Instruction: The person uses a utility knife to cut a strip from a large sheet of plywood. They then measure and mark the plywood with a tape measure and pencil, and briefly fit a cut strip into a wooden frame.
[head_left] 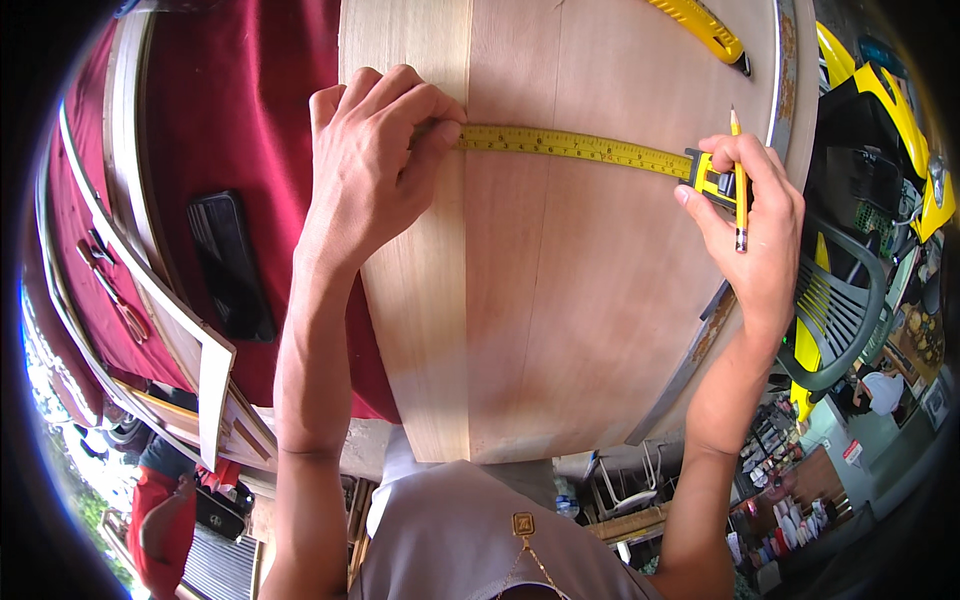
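A yellow tape measure [575,147] stretches across a wooden panel [560,330], its blade lying over the paler strip at the left and the reddish boards. My left hand [375,160] pinches the blade near the seam between the two tones of wood; the blade's end is hidden by the fingers. At the right, my right hand [755,205] grips the black and yellow tape case. A yellow pencil [740,190] is also held in that hand, upright between the fingers, its point away from me. Farther off on the panel lies a yellow utility knife [705,32].
A black phone [232,265] rests on dark red cloth [270,150] left of the panel. Beyond it are curved wooden strips [150,260] and pliers [120,300]. A metal straightedge [680,375] runs along the panel's right side, near a dark green plastic chair [845,300]. Someone in red [165,520] is at lower left.
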